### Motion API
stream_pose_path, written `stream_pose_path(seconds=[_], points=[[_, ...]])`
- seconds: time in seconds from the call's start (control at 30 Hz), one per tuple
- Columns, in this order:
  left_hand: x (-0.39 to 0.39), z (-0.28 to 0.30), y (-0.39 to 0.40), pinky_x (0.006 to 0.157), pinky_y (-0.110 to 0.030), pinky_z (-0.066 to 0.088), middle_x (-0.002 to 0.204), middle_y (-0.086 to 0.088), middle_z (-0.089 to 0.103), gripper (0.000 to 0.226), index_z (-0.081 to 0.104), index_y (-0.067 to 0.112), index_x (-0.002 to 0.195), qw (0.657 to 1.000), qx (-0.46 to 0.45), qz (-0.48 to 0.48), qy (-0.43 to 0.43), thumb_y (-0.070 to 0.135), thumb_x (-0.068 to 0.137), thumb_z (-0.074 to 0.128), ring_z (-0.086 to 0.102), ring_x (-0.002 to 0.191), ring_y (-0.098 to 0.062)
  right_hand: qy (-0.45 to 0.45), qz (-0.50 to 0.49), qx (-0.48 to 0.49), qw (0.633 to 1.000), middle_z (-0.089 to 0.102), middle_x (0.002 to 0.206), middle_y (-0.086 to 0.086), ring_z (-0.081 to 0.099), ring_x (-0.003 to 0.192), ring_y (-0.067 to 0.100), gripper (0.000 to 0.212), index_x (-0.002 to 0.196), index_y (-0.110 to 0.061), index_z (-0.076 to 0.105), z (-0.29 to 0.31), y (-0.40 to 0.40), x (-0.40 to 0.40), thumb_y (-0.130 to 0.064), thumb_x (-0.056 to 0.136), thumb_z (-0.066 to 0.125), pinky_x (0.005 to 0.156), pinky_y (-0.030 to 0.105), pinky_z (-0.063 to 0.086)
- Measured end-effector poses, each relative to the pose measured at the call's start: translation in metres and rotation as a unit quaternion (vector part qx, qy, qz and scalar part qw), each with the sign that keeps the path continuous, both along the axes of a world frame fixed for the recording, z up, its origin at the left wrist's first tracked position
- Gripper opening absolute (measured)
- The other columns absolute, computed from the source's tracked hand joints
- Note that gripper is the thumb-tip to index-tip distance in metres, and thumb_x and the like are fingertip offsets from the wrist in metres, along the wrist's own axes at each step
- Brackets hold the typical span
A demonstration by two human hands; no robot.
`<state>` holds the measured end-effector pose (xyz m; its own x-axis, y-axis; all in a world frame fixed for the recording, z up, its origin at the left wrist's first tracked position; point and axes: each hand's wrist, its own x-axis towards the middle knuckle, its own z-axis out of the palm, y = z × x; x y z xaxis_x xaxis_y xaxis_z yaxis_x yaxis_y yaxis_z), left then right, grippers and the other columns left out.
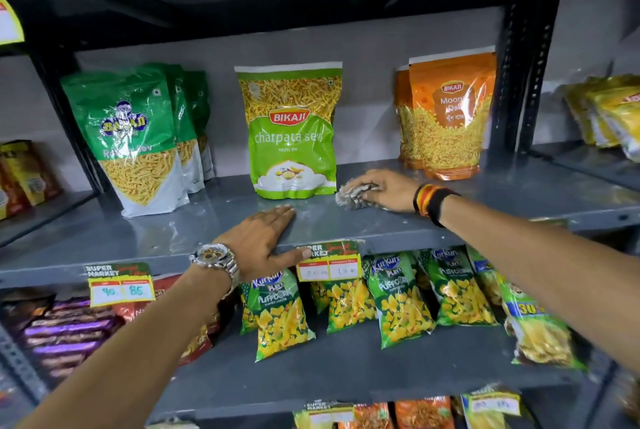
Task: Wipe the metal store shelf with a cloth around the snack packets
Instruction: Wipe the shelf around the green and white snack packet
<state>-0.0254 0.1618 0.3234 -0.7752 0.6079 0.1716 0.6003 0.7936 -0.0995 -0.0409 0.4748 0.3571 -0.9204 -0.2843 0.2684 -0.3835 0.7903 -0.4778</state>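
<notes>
The left hand (265,238) lies flat and open on the front edge of the grey metal shelf (485,217); the right hand (382,190) presses a crumpled cloth (353,194) on it, just beside the Bikaji chatpata sev packet (292,137)

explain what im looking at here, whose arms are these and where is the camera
There is no machine here: a person wears one camera on the head, looking forward and down, so the two arms are their own. The right hand presses a crumpled grey cloth onto the grey metal shelf, just right of the green chatpata sev packet. The left hand, with a wristwatch, rests flat and empty on the shelf's front edge. Darker green packets stand left, orange packets right, and puffcorn bags lie on the shelf below.
</notes>
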Motion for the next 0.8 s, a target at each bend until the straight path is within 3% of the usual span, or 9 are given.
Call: stream_pose_path(seconds=[0.1,0.3,0.47,0.67,0.77,0.8], points=[[0.003,0.003,0.002,0.126,-0.035,0.020,0.172,-0.007,0.022,0.112,0.022,0.012,0.164,1.000,0.008,-0.002,0.001,0.091,0.084,0.029,0.027,0.156,-0.023,-0.016,0.085,0.001,0.996,0.063,0.121,-0.008,0.059,0.112,0.010,0.038,0.126,-0.030,0.066,0.000,0.000,0.039,-0.009,0.095,0.058,0.096,0.022,0.045],[0.007,0.005,0.003,0.126,-0.033,0.020,0.172,-0.006,0.024,0.108,0.024,0.013,0.164,1.000,0.012,0.002,0.002,0.085,0.084,0.032,0.029,0.156,-0.023,0.000,0.010,-0.039,0.999,0.065,0.129,0.010,0.058,0.123,0.023,0.035,0.125,-0.010,0.066,0.020,-0.020,0.007,0.002,0.095,0.054,0.107,0.033,0.044],[-0.001,-0.001,-0.002,0.125,-0.032,0.020,0.172,-0.005,0.025,0.108,0.023,0.014,0.164,1.000,0.014,-0.010,0.017,0.087,0.085,0.032,0.030,0.155,-0.022,0.003,-0.057,-0.032,0.998,0.064,0.130,0.011,0.057,0.124,0.026,0.037,0.122,-0.012,0.069,0.008,-0.028,-0.044,0.005,0.094,0.051,0.101,0.028,0.043],[0.000,0.001,0.000,0.126,-0.033,0.020,0.171,-0.008,0.025,0.111,0.023,0.012,0.164,1.000,0.008,-0.011,0.015,0.088,0.083,0.028,0.030,0.155,-0.024,0.002,-0.010,-0.011,1.000,0.059,0.133,0.013,0.056,0.122,0.026,0.037,0.128,-0.015,0.064,0.003,-0.025,-0.013,0.000,0.097,0.050,0.107,0.035,0.043],[0.004,0.002,0.001,0.126,-0.035,0.019,0.172,-0.008,0.023,0.117,0.021,0.012,0.164,1.000,0.001,-0.004,0.005,0.092,0.079,0.021,0.029,0.156,-0.024,-0.001,0.071,-0.001,0.997,0.058,0.128,0.004,0.058,0.107,0.001,0.042,0.129,-0.031,0.062,-0.005,-0.016,0.047,-0.006,0.096,0.053,0.089,0.004,0.042],[0.005,0.003,0.001,0.126,-0.035,0.020,0.172,-0.008,0.023,0.118,0.021,0.012,0.164,1.000,-0.001,-0.002,0.004,0.093,0.078,0.019,0.029,0.156,-0.024,-0.010,0.098,0.005,0.995,0.059,0.127,-0.003,0.058,0.105,-0.005,0.043,0.128,-0.037,0.062,-0.005,-0.012,0.067,-0.010,0.096,0.054,0.088,0.003,0.043]])
